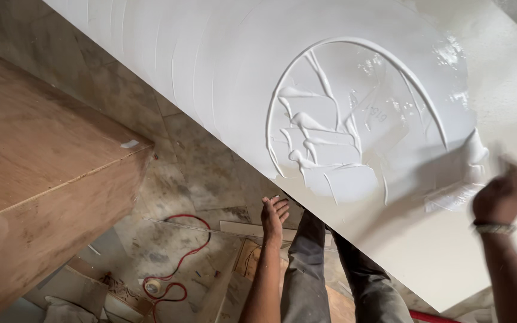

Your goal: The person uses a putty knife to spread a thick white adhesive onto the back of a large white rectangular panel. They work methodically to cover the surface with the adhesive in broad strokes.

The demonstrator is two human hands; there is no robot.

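A large white board [228, 66] lies tilted across the view, its surface coated with wet white glue [330, 149] in smeared ridges and a curved arc. My right hand [501, 191], motion-blurred and with a beaded wristband, grips a flat pale spreader [453, 194] pressed on the board at the right, at the edge of the glue patch. My left hand [273, 215] rests against the board's lower edge, fingers together and pointing up. My grey trouser legs [324, 275] show below the board.
A brown plywood box [43, 173] stands at the left. Below, the stained stone floor [192, 179] holds a red cable [181, 251], a tape roll [154, 287] and scraps of board.
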